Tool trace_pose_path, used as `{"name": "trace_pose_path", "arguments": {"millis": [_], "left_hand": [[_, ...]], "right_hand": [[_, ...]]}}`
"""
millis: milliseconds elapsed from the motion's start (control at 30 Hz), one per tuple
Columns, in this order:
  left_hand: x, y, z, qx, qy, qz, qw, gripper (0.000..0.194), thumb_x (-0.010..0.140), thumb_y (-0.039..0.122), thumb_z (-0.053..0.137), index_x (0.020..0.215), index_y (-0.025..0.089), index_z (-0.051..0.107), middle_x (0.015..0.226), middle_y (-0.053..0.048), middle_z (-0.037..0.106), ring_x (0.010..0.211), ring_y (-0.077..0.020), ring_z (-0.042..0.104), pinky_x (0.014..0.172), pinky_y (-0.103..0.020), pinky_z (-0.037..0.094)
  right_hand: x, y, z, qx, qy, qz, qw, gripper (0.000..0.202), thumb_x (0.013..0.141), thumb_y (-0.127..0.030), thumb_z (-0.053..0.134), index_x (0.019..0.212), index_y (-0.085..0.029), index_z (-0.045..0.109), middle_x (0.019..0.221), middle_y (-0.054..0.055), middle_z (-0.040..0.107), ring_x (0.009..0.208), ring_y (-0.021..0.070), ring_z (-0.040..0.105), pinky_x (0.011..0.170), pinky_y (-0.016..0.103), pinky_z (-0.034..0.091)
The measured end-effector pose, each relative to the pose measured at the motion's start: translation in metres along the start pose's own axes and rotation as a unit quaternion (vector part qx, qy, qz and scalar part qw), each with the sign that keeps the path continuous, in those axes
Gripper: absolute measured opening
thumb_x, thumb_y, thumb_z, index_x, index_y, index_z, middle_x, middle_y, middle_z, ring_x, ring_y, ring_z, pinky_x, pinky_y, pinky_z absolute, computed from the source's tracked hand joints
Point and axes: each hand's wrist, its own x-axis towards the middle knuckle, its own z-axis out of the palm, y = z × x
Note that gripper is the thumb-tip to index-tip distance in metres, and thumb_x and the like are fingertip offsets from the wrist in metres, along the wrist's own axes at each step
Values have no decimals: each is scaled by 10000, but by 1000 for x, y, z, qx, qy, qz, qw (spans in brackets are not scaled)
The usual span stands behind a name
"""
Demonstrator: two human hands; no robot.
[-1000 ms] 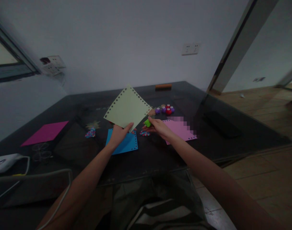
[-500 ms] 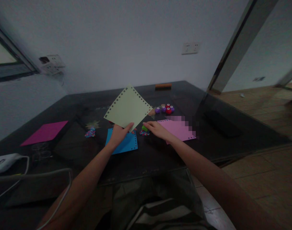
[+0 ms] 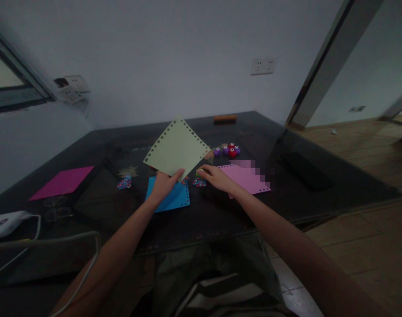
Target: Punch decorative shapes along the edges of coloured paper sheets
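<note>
My left hand (image 3: 164, 185) pinches the lower corner of a pale yellow-green sheet of paper (image 3: 177, 149), raised and tilted, with small punched holes along its two upper edges. Just to the right, my right hand (image 3: 215, 177) is closed around a small green craft hole punch (image 3: 198, 173), mostly covered by the fingers. Beneath that hand lies a heap of coloured confetti (image 3: 199, 182). A blue sheet (image 3: 171, 197) with punched edges rests under my left hand. Beside my right wrist is a pink punched sheet (image 3: 245, 178), partly pixelated.
Several purple and red punches (image 3: 232, 152) stand behind my right hand. Another confetti heap (image 3: 124, 182) and a magenta sheet (image 3: 62, 182) lie to the left. Glasses (image 3: 57, 209), a white device with a cable (image 3: 5, 223), a black slab (image 3: 304, 171) and an orange-brown roll (image 3: 225, 118) are on the dark table.
The green punch shows less between my right fingers, with the thumb now over a pale part of it. The paper and my left hand are nearly unmoved.
</note>
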Motion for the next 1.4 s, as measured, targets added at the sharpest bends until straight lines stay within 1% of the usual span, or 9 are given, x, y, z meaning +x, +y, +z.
{"name": "trace_pose_path", "arguments": {"millis": [267, 467, 633, 800, 900, 967, 1067, 1200, 1400], "left_hand": [[2, -8, 0, 7, -5, 11, 1000, 199, 745, 350, 602, 662, 171, 626, 533, -47, 671, 558, -205, 654, 744, -338, 545], [2, -3, -1, -10, 3, -5, 1000, 189, 731, 351, 610, 717, 162, 621, 559, -47, 677, 553, -201, 650, 691, -331, 545], [2, -2, -1, -10, 0, -17, 1000, 213, 711, 379, 620, 669, 171, 607, 518, -46, 666, 513, -204, 632, 567, -295, 532], [1, -3, -1, -26, -2, -23, 999, 209, 718, 375, 621, 682, 169, 606, 560, -65, 685, 523, -210, 643, 555, -298, 531], [0, 2, 0, -37, -5, -37, 999, 181, 718, 344, 618, 683, 169, 595, 585, -73, 691, 542, -217, 655, 569, -308, 539], [-1, 5, 0, -41, -9, -42, 998, 171, 719, 334, 613, 681, 169, 590, 588, -73, 692, 532, -217, 653, 554, -309, 538], [-2, 5, 1, -43, -13, -43, 998, 171, 721, 339, 611, 687, 172, 596, 580, -69, 692, 529, -220, 653, 554, -312, 540], [-1, -3, 1, -32, -11, -29, 999, 174, 722, 347, 619, 695, 176, 610, 555, -59, 685, 529, -222, 655, 606, -323, 551], [-1, -4, 2, -31, -24, -36, 999, 171, 720, 347, 611, 701, 177, 619, 579, -57, 698, 525, -219, 654, 591, -313, 551]], "right_hand": [[1, -1, -1, 138, 47, 52, 988, 257, 826, -372, 562, 1019, -213, 620, 879, 36, 643, 666, 146, 559, 616, 288, 447], [-3, -13, -6, 261, 95, 89, 956, 271, 666, -251, 719, 911, -225, 607, 759, -8, 596, 600, 121, 546, 549, 268, 467], [-2, -18, -12, 261, 119, 100, 953, 324, 680, -229, 694, 980, -221, 573, 640, -37, 567, 537, 128, 561, 530, 283, 470], [2, -14, -25, 245, 74, 95, 962, 303, 720, -266, 660, 993, -219, 535, 802, 19, 647, 566, 136, 594, 494, 273, 444], [13, -1, -46, 173, 80, 86, 978, 219, 758, -281, 619, 955, -207, 557, 872, 45, 658, 647, 157, 609, 547, 285, 459], [24, 14, -65, 49, 136, 83, 986, 194, 755, -262, 622, 932, -188, 593, 880, 53, 654, 729, 178, 601, 638, 311, 471], [39, 39, -91, -172, 212, 99, 957, 213, 724, -174, 637, 936, -152, 638, 973, 91, 637, 905, 212, 574, 823, 343, 430], [49, 61, -100, -332, 147, 111, 925, 227, 774, -166, 581, 985, -128, 655, 1008, 121, 638, 952, 223, 552, 852, 321, 399], [51, 65, -83, -471, 82, 86, 874, 260, 823, -181, 509, 1028, -108, 651, 1080, 169, 599, 1057, 276, 465, 847, 345, 377]]}}
